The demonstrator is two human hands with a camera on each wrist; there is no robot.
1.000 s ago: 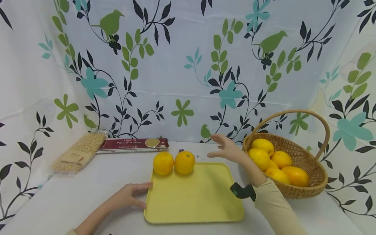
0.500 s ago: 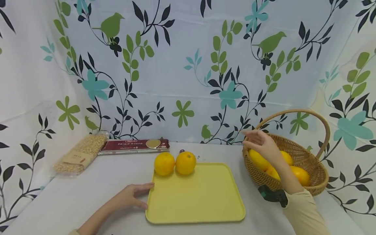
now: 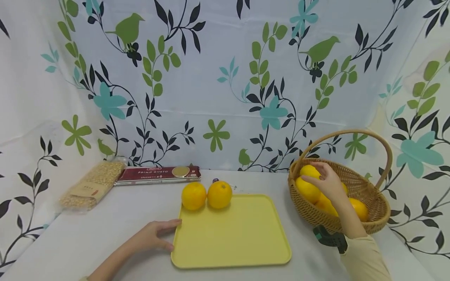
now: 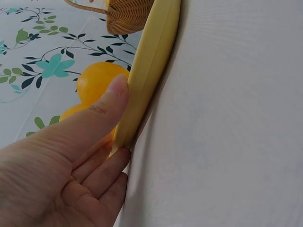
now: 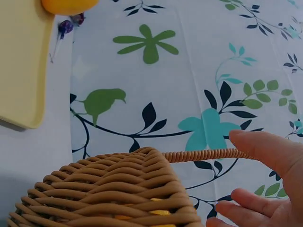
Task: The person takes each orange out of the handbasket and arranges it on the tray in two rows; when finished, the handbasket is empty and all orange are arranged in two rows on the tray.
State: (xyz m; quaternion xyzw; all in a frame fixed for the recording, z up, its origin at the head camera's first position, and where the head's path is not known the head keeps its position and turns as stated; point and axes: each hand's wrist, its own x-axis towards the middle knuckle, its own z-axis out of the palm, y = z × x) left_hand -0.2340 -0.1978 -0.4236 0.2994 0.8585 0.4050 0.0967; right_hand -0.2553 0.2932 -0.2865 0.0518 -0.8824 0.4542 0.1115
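Observation:
A yellow tray (image 3: 232, 238) lies on the white table with two oranges (image 3: 194, 196) side by side at its far left corner. My left hand (image 3: 153, 237) touches the tray's left rim, thumb and fingers spread along it; the left wrist view shows the thumb (image 4: 111, 101) against the rim. To the right stands a wicker basket (image 3: 377, 216) holding several yellow and orange fruits. My right hand (image 3: 327, 179) hovers over it with fingers apart, close to a yellow fruit (image 3: 306, 190). In the right wrist view the thumb and fingers are spread beside the basket's handle (image 5: 203, 155).
A bag of pale grains (image 3: 93, 183) and a dark red spaghetti pack (image 3: 158, 175) lie at the back left. A purple-headed lollipop (image 5: 65, 27) lies behind the oranges. A patterned curtain (image 3: 218, 97) hangs behind the table.
My right hand has moved right, from beyond the tray's far right corner to above the basket, and then lowered toward the fruit. The left hand stays at the tray's rim.

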